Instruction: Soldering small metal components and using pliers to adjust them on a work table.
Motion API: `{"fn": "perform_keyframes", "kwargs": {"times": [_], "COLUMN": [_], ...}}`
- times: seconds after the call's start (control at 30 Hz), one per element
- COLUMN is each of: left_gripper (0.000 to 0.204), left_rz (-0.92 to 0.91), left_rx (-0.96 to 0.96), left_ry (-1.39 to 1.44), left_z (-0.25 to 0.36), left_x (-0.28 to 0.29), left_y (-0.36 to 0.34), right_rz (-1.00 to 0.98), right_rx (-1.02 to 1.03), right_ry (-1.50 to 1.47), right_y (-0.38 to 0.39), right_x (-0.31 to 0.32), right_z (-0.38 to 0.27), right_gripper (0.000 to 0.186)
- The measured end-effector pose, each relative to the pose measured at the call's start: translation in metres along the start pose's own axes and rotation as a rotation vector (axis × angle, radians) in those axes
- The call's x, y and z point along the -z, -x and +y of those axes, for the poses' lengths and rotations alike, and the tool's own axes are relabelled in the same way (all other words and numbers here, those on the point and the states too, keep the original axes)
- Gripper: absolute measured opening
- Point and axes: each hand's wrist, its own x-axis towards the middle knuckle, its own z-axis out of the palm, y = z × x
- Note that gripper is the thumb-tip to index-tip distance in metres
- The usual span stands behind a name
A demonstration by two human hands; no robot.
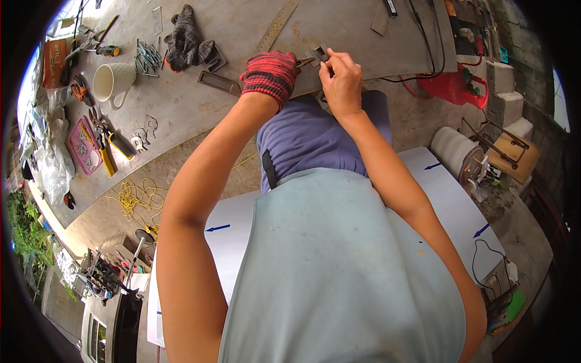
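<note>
My left hand (271,75), in a red and black striped knit glove, is closed at the near edge of the grey worktable (181,109). A narrow tool with a brass-coloured tip (304,62) sticks out from its fingers; its handle is hidden in the glove. The tip reaches a small bent metal piece (319,55). My bare right hand (342,78) pinches this piece between thumb and fingers from the other side. A rectangular metal frame (219,83) lies left of the glove. Beyond it rests a flat metal strip (277,27).
On the table's left are a grey glove (185,36), screws (147,57), a white mug (114,83), a pink tray (85,145) and yellow-handled pliers (121,145). Black cables (431,60) hang over the right edge near a red plastic object (454,89). Yellow cord (139,199) lies below.
</note>
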Motion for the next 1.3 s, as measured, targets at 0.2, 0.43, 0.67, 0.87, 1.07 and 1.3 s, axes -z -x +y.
{"fn": "perform_keyframes", "kwargs": {"times": [0.2, 0.43, 0.67, 0.87, 1.07, 1.3], "left_gripper": [0.036, 0.039, 0.033, 0.032, 0.035, 0.039], "left_rz": [0.032, 0.309, 0.443, 0.602, 0.7, 0.782], "left_rx": [-0.028, -0.083, -0.142, -0.275, -0.248, -0.291], "left_ry": [0.135, 0.074, 0.0, 0.098, 0.148, 0.16], "left_z": [-0.003, 0.0, -0.01, -0.022, -0.021, -0.026], "left_x": [0.003, -0.008, -0.028, -0.044, -0.039, -0.04], "left_y": [0.01, 0.003, -0.005, -0.01, -0.007, -0.009], "right_rz": [-0.022, -0.01, 0.002, 0.011, 0.019, 0.017], "right_rx": [-0.016, -0.008, 0.005, 0.006, 0.015, 0.021], "right_ry": [-0.013, 0.001, 0.001, -0.01, -0.01, 0.001], "right_y": [-0.001, -0.001, 0.0, 0.0, 0.0, 0.0], "right_x": [0.002, 0.001, 0.001, 0.001, 0.0, 0.002], "right_z": [-0.002, -0.002, -0.001, -0.001, 0.001, 0.0], "right_gripper": [0.01, 0.01, 0.01, 0.012, 0.011, 0.012]}}
